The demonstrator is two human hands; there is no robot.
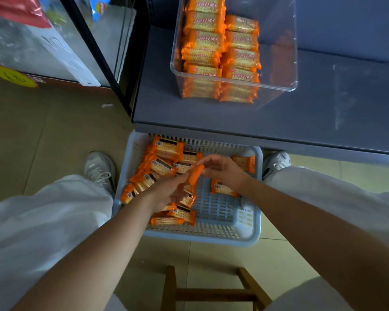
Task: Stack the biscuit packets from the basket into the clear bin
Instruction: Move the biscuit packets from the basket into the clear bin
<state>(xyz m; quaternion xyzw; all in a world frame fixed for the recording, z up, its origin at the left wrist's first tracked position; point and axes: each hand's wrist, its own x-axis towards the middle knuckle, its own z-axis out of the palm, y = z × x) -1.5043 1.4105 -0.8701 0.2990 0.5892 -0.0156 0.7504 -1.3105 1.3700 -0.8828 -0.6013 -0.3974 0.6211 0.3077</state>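
Orange and shiny, one biscuit packet stands up on end over the basket, held between both hands. The left hand curls its fingers round the low end and the right hand pinches the top, so the hands are close together. More packets lie in the basket, mostly on its left side. Up on the grey shelf, the clear bin already has two neat piles, with room on its right side. The picking-up step looks to be on. Next, the packet likely needs a lift up past the shelf edge and laying flat on a pile.
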